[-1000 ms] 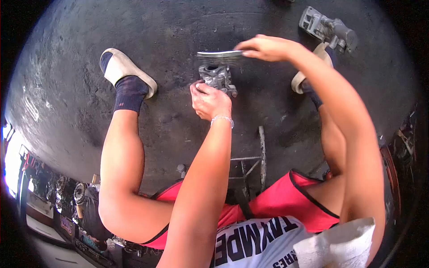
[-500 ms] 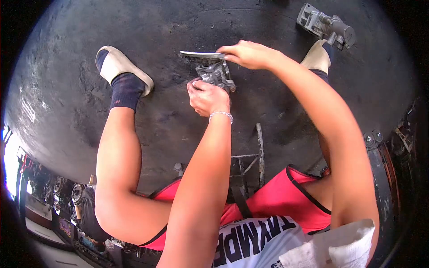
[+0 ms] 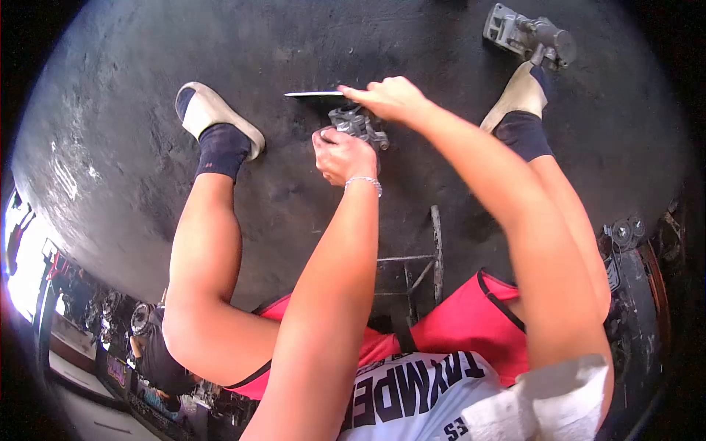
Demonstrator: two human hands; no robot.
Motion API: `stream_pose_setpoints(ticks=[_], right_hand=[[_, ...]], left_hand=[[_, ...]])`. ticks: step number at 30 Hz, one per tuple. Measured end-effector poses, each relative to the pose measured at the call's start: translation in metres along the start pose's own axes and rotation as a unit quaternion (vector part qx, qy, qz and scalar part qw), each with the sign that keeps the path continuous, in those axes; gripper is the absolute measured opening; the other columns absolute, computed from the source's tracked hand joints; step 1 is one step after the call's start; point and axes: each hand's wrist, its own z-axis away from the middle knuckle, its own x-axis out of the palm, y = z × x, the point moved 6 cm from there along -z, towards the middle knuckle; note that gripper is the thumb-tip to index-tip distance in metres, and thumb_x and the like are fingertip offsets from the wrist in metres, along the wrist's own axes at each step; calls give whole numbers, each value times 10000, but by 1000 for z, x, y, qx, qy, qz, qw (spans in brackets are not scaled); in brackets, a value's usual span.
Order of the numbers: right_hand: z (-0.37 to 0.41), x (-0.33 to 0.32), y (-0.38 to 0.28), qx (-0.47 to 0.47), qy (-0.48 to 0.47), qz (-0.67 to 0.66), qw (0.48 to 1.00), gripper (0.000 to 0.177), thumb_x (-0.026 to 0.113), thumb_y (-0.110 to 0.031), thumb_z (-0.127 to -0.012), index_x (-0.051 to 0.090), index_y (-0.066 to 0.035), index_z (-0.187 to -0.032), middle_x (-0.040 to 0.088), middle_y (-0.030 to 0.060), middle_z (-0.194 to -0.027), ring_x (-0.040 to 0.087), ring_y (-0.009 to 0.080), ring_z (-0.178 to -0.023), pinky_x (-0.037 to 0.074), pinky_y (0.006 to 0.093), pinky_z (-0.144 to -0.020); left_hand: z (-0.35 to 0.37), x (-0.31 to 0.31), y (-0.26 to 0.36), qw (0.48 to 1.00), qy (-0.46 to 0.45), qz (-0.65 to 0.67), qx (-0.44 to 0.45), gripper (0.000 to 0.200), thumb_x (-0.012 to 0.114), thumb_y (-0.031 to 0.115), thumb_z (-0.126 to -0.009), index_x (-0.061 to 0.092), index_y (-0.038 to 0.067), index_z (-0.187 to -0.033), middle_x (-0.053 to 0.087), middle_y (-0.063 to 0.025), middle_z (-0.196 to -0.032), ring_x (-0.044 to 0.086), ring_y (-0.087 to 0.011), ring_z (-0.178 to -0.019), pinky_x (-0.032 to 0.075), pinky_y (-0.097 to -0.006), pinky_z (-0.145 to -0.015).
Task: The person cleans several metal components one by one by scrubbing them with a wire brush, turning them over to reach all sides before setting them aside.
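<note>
My left hand [image 3: 343,156] is closed around the near side of a small grey cast-metal engine part [image 3: 357,123] with ports and stubby fittings, holding it low over the dark floor. My fingers and palm cover its lower left. My right hand [image 3: 387,98] grips the right end of a wire brush [image 3: 312,94], seen nearly edge-on as a thin pale strip pointing left. The brush lies across the far side of the metal part, just beyond it. Its underside is mostly hidden from this angle.
Another cast-metal part [image 3: 528,35] with a round cover sits by my right shoe [image 3: 515,92]. My left shoe [image 3: 213,117] rests on the dark floor [image 3: 287,235]. A worn metal frame [image 3: 437,253] stands below my hands. Parts clutter [image 3: 143,320] fills the lower left.
My right hand has moved left with the brush, which now appears thinner and more edge-on. My left hand keeps its hold on the metal part. The whole view has shifted slightly.
</note>
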Motion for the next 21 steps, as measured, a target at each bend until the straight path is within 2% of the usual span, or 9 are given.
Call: stream_pose_setpoints(ticks=[3, 5, 7, 9, 10, 11, 13, 16, 21], right_hand=[[-2, -35, -1, 108, 110, -47, 987, 425, 493, -311, -902, 413, -311, -1319, 642, 151, -720, 646, 334, -657, 526, 428, -560], [30, -80, 7, 165, 204, -100, 960, 368, 485, -331, -914, 462, -307, -1280, 638, 155, -725, 637, 347, -679, 517, 443, -572], [75, -127, 19, 179, 232, -120, 949, 330, 462, -336, -927, 485, -274, -1251, 631, 165, -711, 644, 349, -679, 525, 448, -571], [122, -146, 39, 201, 232, -131, 943, 315, 481, -334, -923, 505, -274, -1231, 618, 157, -689, 631, 360, -648, 504, 438, -563], [143, -165, 41, 246, 175, -133, 944, 312, 490, -324, -922, 510, -271, -1229, 613, 159, -692, 630, 357, -658, 494, 434, -582], [167, -181, 37, 288, 117, -135, 941, 309, 498, -314, -922, 515, -269, -1227, 609, 162, -694, 630, 354, -669, 485, 430, -600], [208, -196, 35, 270, 162, -151, 937, 309, 502, -270, -925, 526, -248, -1232, 604, 177, -731, 620, 345, -697, 476, 376, -652], [261, -213, -3, 305, 165, -228, 910, 309, 499, -215, -924, 539, -178, -1229, 607, 190, -790, 628, 303, -738, 468, 324, -689], [304, -186, -33, 341, 193, -349, 851, 296, 494, -141, -912, 553, -72, -1193, 618, 176, -805, 633, 215, -747, 463, 309, -699]], left_hand=[[-3, -1, -5, 999, -31, 13, 4, 318, 393, 303, -887, 605, 81, -967, 636, -175, -970, 592, -397, -927, 441, -507, -786], [-11, 8, -10, 995, -40, 29, 91, 362, 407, 324, -897, 594, 25, -980, 602, -209, -1003, 548, -388, -1030, 415, -487, -846], [-23, 15, -16, 985, -134, 43, 96, 546, 517, 451, -846, 518, -2, -1151, 504, -230, -1168, 450, -356, -1178, 377, -471, -940], [-10, 8, -19, 968, -244, -1, -64, 893, 636, 567, -723, 313, 41, -1368, 323, -227, -1368, 333, -366, -1278, 331, -437, -1025], [-14, 19, -27, 934, -331, 58, -123, 1184, 737, 579, -604, 72, 84, -1449, 134, -174, -1476, 232, -384, -1327, 289, -529, -1041], [-10, 29, -40, 885, -398, 88, -224, 1225, 764, 499, -620, -57, 134, -1453, 123, -173, -1487, 221, -412, -1327, 328, -639, -949], [2, 31, -44, 791, -510, 210, -265, 1248, 794, 397, -623, -142, 230, -1432, 202, -164, -1451, 306, -394, -1278, 393, -668, -840], [7, 38, -65, 781, -529, 256, -213, 1098, 766, 329, -701, -48, 228, -1431, 387, -128, -1329, 440, -322, -1165, 413, -618, -856], [32, 22, -111, 791, -519, 240, -218, 1193, 791, 214, -684, -152, 321, -1407, 397, -118, -1297, 457, -294, -1138, 471, -527, -810]])
